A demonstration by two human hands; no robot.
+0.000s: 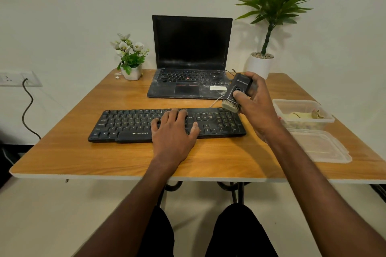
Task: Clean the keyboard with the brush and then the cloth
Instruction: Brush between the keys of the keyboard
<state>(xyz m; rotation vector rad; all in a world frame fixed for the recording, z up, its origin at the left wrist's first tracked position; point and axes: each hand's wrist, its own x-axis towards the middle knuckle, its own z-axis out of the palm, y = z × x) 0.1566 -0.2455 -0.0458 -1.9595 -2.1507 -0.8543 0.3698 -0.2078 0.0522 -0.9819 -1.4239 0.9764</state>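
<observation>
The brushing step is in hand. The right hand [253,102] grips the brush [236,94] by its dark body, thumb on the front face, bristles down and hovering just above the far right corner of the keyboard [133,125]. Whether the bristles touch the keys cannot be told. The left hand [174,129] lies flat on the middle of the keyboard, fingers spread and straight, holding nothing, seemingly pinning it down.

The keyboard sits across the middle of the bench [62,152], nearer the front edge, with a laptop [191,58] behind it toward the back edge. The cloth [300,115] seems to be the pale bundle in the tub [277,104] at the right edge, well apart from the hands.

Next, I judge, the bristles must come down onto the keys and sweep along the rows, with the left hand shifting aside as the brush nears it.

The left hand covers the keys under it. The tub's cloudy wall blurs its contents, so the cloth is a guess. The brush's back is hidden by the fingers.
</observation>
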